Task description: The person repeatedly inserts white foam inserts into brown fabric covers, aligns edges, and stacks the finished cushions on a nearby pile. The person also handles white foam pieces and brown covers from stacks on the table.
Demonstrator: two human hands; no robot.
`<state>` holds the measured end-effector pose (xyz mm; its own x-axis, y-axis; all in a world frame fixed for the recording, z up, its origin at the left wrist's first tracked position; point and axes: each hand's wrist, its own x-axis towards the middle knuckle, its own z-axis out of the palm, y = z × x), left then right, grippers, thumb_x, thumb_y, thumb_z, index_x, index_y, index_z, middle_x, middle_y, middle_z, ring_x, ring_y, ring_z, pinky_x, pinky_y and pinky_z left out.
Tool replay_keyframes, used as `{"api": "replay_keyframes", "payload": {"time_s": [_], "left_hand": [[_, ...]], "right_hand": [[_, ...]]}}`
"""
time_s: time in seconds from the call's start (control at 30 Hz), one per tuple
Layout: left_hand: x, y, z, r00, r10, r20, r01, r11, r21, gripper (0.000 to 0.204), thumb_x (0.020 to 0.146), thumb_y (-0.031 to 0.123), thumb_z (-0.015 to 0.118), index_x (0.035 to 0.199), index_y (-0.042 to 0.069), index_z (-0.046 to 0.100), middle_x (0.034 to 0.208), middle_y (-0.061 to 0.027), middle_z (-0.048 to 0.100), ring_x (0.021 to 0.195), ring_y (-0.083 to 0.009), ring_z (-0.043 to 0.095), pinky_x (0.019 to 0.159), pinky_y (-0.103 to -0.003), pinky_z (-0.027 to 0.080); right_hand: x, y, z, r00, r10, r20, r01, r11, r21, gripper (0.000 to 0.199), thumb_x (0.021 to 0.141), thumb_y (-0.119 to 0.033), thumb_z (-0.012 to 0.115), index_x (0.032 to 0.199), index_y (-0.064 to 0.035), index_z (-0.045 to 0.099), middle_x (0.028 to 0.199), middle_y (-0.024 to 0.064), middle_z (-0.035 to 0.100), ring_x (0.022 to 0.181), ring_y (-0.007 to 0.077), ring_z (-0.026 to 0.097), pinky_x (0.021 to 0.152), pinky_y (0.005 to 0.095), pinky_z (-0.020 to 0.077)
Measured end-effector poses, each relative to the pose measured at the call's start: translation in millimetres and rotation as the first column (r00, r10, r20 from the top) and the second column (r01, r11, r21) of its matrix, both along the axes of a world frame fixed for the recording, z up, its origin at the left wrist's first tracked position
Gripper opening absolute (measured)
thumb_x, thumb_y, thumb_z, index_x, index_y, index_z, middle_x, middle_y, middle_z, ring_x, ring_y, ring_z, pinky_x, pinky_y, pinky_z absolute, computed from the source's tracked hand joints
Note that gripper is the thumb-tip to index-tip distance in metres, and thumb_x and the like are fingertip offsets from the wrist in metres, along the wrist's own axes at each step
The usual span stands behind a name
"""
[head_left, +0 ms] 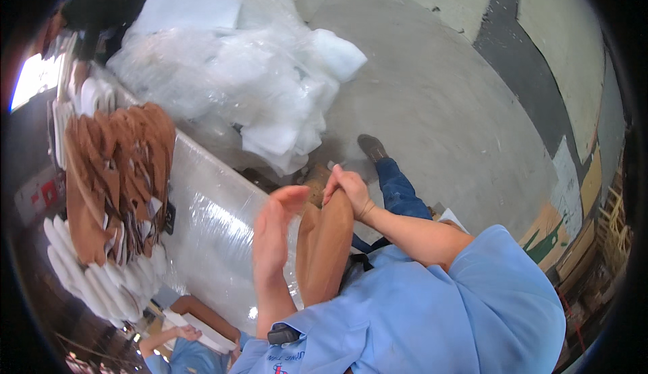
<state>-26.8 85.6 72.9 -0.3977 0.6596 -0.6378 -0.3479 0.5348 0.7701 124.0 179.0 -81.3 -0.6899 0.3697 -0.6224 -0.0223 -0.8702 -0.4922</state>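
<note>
Close against my body stands a brown cushion cover (325, 252), upright, with a fold running down it. My right hand (349, 190) is closed on its top edge, with the fingers bent over the far corner. On the other side of the cover is my left hand (271, 229), slightly blurred, its fingers stretched out toward the right hand. It holds nothing that I can see. What lies inside the cover is hidden.
A plastic-wrapped table (209, 219) runs along my left, bearing a pile of brown covers (121, 171) and white pads (101, 279). Beyond it lies a heap of white foam in clear plastic (236, 57). A co-worker's hand (187, 333) holds a white piece at lower left.
</note>
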Motion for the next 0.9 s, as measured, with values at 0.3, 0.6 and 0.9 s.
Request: {"api": "replay_keyframes", "payload": {"time_s": [0.3,0.6,0.9], "left_hand": [[73.2,-154.3,27.9,0.957,-0.267,-0.111,0.213,0.912,-0.352,0.055,0.114,0.033,0.045,0.156,-0.001,0.049,0.161,-0.0208,0.051,0.153,-0.0334,0.044,0.128,-0.04,0.03],[79.0,-169.8,0.8,0.818,-0.314,-0.481,0.048,0.872,-0.487,0.058,0.101,0.035,0.068,0.145,-0.001,0.058,0.144,-0.0257,0.058,0.135,-0.0417,0.056,0.114,-0.046,0.046],[58.5,-181.3,-31.3,0.743,-0.33,-0.582,0.056,0.898,-0.437,0.047,0.093,0.039,0.079,0.12,0.002,0.067,0.124,-0.0221,0.061,0.111,-0.0357,0.06,0.096,-0.044,0.051]], "right_hand": [[16.1,43.7,5.4,0.883,0.469,0.023,-0.464,0.88,-0.102,0.05,0.11,-0.043,0.059,0.081,-0.0036,0.069,0.078,0.0117,0.073,0.073,0.0183,0.07,0.071,0.0317,0.0557],[-94.9,28.0,97.4,-0.21,0.643,0.736,-0.771,-0.572,0.279,0.051,0.078,-0.037,0.092,0.106,0.0027,0.078,0.103,0.0184,0.078,0.076,0.0295,0.077,0.072,0.0433,0.0604],[-75.2,10.4,98.1,0.368,0.772,0.518,-0.746,-0.087,0.66,0.043,0.085,-0.022,0.086,0.122,-0.0032,0.074,0.102,0.0144,0.078,0.091,0.0281,0.075,0.079,0.0413,0.0603]]}}
